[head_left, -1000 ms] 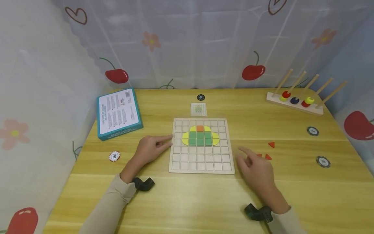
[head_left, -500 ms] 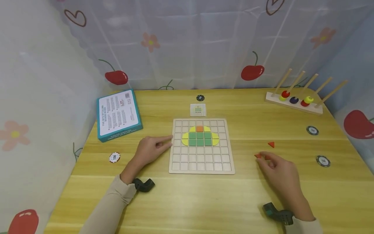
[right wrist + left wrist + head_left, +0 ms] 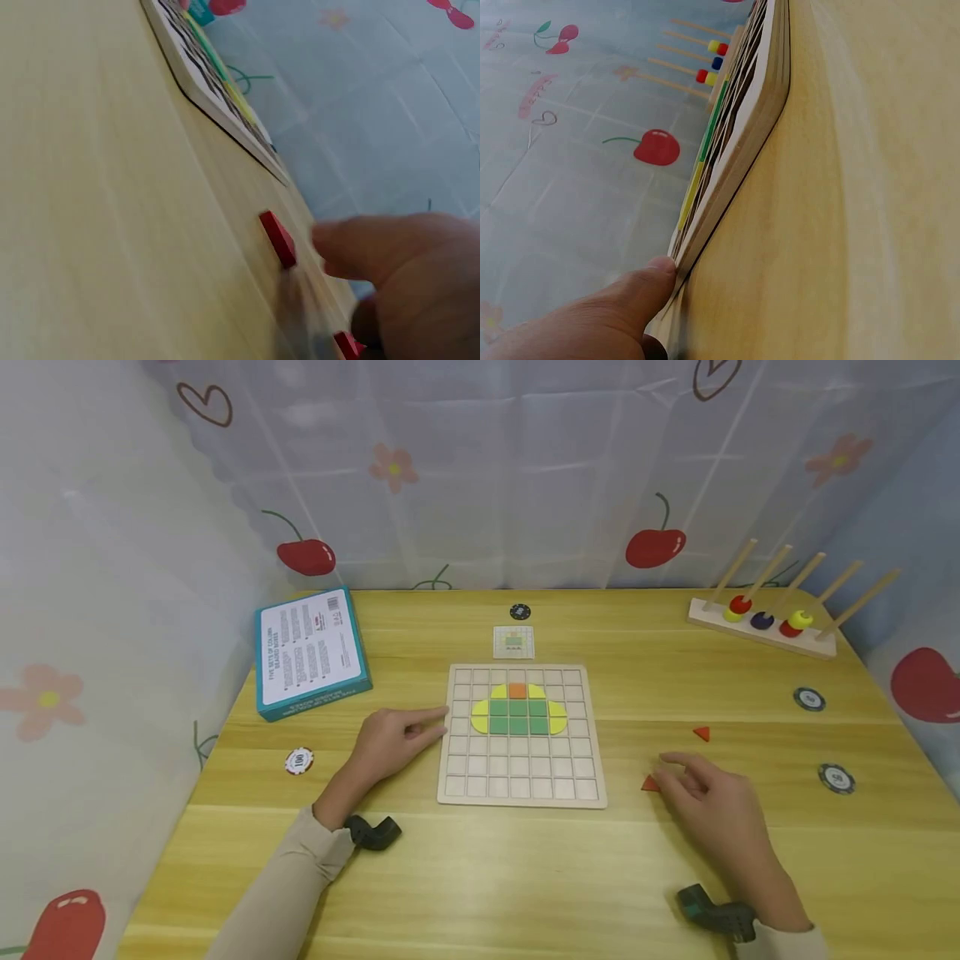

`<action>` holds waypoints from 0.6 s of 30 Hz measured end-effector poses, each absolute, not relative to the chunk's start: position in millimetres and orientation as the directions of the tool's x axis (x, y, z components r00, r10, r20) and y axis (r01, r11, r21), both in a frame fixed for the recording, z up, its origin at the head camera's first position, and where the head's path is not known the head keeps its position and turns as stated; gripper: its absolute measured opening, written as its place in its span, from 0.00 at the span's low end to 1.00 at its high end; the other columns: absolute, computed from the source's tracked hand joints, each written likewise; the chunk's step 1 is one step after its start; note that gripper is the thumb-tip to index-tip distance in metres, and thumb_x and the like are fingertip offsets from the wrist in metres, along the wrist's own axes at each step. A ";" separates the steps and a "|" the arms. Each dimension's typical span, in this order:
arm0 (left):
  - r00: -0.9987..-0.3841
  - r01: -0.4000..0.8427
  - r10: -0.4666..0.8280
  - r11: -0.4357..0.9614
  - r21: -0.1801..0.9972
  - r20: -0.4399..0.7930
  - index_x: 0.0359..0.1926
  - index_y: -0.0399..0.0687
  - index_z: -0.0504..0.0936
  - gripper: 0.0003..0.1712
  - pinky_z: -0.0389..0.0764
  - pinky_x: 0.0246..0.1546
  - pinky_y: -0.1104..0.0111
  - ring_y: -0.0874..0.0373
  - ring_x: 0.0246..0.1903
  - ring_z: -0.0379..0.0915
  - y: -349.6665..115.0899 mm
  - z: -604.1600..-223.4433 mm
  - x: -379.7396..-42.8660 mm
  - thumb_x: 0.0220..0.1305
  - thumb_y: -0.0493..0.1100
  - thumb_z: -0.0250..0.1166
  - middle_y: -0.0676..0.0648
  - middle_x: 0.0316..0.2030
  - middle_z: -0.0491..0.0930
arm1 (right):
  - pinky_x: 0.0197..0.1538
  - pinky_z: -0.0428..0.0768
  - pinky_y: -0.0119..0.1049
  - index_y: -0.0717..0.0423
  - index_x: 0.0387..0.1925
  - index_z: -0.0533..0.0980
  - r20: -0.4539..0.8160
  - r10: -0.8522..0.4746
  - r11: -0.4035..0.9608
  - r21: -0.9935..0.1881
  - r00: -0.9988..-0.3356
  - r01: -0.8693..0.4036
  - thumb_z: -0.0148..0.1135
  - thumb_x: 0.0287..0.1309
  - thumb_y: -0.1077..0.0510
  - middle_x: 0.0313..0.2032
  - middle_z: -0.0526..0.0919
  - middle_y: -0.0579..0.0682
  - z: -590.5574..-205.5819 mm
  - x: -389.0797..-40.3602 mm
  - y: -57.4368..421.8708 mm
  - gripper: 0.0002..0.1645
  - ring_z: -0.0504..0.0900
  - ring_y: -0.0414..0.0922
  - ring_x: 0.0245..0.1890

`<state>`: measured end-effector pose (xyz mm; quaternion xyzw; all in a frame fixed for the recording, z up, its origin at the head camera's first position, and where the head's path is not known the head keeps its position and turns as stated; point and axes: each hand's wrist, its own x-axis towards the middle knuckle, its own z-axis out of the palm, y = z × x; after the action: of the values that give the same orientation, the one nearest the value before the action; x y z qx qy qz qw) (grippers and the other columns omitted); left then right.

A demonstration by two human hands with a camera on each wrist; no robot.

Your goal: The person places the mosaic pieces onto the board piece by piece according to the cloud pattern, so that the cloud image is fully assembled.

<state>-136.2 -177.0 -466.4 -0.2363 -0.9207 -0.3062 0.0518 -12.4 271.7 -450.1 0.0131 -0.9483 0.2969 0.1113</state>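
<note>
My left hand (image 3: 387, 745) rests on the table with straight fingers at the left edge of a wooden grid board (image 3: 518, 787). In the left wrist view the thumb (image 3: 652, 281) meets the board's edge. Yellow curved pieces, green squares (image 3: 517, 725) and one orange square (image 3: 517, 691) sit in its cells. To the right of the board, my right hand (image 3: 716, 806) is over the table, thumb and index tips slightly apart. A red triangle (image 3: 279, 240) lies just ahead of those fingertips; another red piece (image 3: 348, 345) is partly hidden by the hand.
A small pattern card (image 3: 513, 642) and a black chip (image 3: 520, 612) lie behind the board. Beyond the right hand is a loose red triangle (image 3: 702, 733). A teal box (image 3: 312, 652), a peg rack with beads (image 3: 761, 628) and several other chips (image 3: 836, 778) stand around.
My right hand has moved right, away from the board, to the red triangles. One triangle has shifted left and nearer to me. My left hand has stayed at the board's edge.
</note>
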 end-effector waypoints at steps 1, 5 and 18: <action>-0.882 0.468 0.404 0.699 0.541 0.241 0.57 0.65 0.88 0.18 0.59 0.19 0.68 0.66 0.15 0.57 -177.0 -466.1 -136.4 0.68 0.57 0.70 0.61 0.12 0.63 | 0.18 0.59 0.34 0.48 0.49 0.86 0.180 0.035 0.816 -0.573 -0.983 -0.076 0.71 0.64 0.45 0.14 0.62 0.39 -449.5 -10.4 275.0 0.17 0.57 0.36 0.14; -0.886 0.461 0.396 0.703 0.541 0.239 0.57 0.66 0.87 0.18 0.60 0.20 0.68 0.66 0.15 0.58 -177.5 -464.9 -136.5 0.67 0.57 0.70 0.61 0.13 0.64 | 0.19 0.59 0.34 0.44 0.52 0.86 0.111 -0.042 0.803 -0.588 -0.993 -0.099 0.72 0.62 0.41 0.14 0.62 0.39 -447.1 -7.4 283.1 0.21 0.58 0.36 0.14; -0.883 0.468 0.403 0.702 0.537 0.243 0.58 0.64 0.87 0.19 0.59 0.20 0.68 0.66 0.15 0.55 -177.7 -466.1 -135.8 0.68 0.58 0.69 0.61 0.12 0.62 | 0.18 0.57 0.31 0.48 0.45 0.88 0.327 -0.060 0.767 -0.589 -0.943 -0.254 0.77 0.57 0.54 0.14 0.61 0.35 -461.2 -18.6 254.1 0.14 0.55 0.32 0.14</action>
<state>-135.8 -177.7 -466.1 -0.2364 -0.9209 -0.3051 0.0536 -18.6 254.1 -461.2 0.0846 -0.9285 0.3307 0.1462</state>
